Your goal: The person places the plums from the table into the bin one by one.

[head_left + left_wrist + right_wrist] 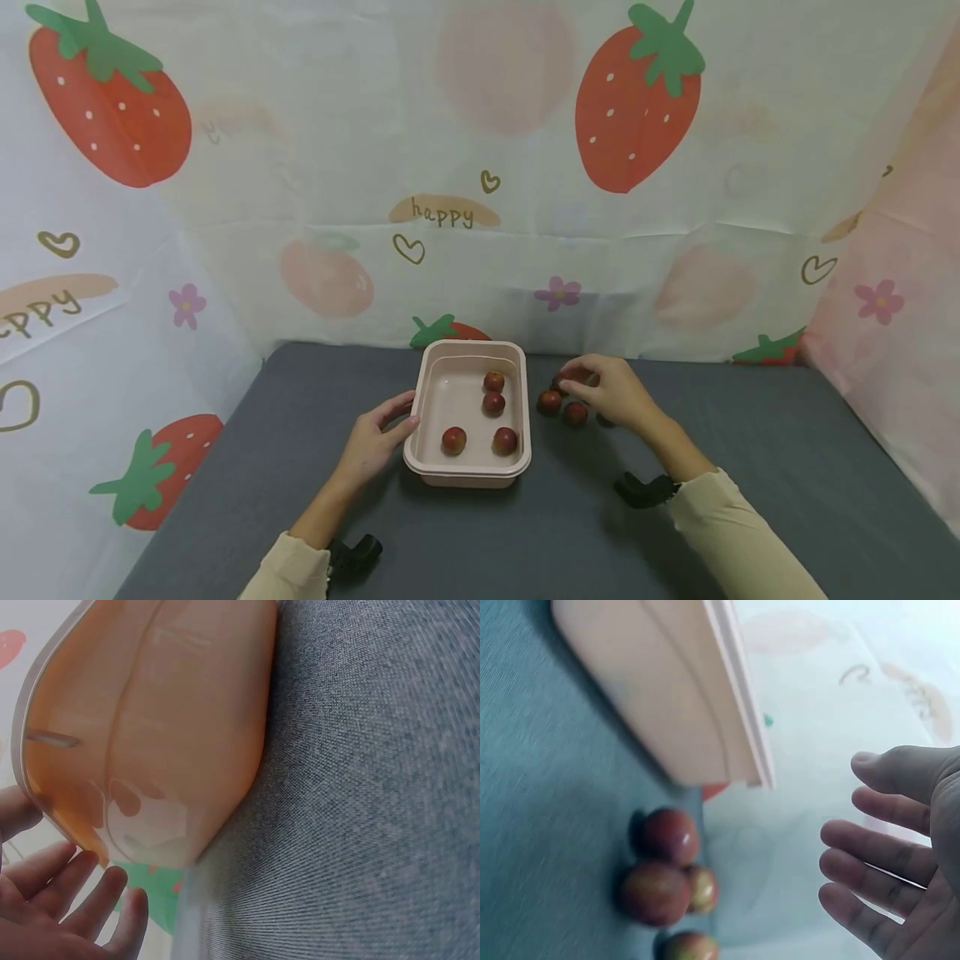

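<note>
A pale pink plastic box (465, 462) stands on the table, with several red plums (453, 441) lying apart inside it. My left hand (375, 437) is at the box's left side, its loosely extended fingers touching the rim; the left wrist view shows those fingertips (86, 859) against the box's edge. To the right of the box lies a small group of plums (575, 414), partly covered by my right hand (611, 390). That hand hovers over them with fingers apart, and in the right wrist view nothing sits between thumb and fingers (877, 847).
A dark grey cloth (300, 400) covers the table. Behind it and at both sides hang pale curtains (360, 167) printed with strawberries. A black strap piece (645, 490) sits on the right wrist, another (356, 558) on the left.
</note>
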Demonstrator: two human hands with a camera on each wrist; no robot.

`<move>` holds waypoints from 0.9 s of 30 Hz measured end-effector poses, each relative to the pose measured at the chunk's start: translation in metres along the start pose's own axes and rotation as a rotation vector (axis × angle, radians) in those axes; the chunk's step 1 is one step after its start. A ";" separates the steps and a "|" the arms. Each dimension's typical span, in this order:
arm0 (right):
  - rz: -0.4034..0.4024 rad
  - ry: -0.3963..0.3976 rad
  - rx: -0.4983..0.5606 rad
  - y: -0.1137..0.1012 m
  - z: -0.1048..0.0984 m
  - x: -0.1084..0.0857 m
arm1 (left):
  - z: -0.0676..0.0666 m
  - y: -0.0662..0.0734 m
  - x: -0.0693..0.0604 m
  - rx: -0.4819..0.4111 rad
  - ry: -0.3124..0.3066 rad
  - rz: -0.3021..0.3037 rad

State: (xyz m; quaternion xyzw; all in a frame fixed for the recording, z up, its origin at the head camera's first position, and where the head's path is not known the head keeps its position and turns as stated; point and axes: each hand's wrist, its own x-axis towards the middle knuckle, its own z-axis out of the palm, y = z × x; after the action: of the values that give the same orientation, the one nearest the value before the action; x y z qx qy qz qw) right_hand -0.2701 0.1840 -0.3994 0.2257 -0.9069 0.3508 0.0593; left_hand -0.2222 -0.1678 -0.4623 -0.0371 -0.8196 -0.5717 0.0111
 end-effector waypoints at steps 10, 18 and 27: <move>0.104 0.016 -0.036 0.035 -0.005 -0.017 | 0.000 0.001 0.000 0.001 0.000 -0.007; 0.116 0.032 -0.066 0.053 -0.002 -0.026 | 0.001 -0.001 -0.001 0.003 0.000 -0.010; 0.180 0.037 -0.098 0.067 -0.002 -0.033 | 0.001 -0.001 0.000 -0.008 0.001 -0.006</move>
State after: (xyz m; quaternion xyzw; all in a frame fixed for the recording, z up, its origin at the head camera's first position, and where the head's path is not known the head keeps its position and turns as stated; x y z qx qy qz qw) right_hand -0.2711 0.2413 -0.4472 0.1337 -0.9383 0.3140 0.0553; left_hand -0.2219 -0.1675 -0.4634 -0.0343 -0.8175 -0.5748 0.0096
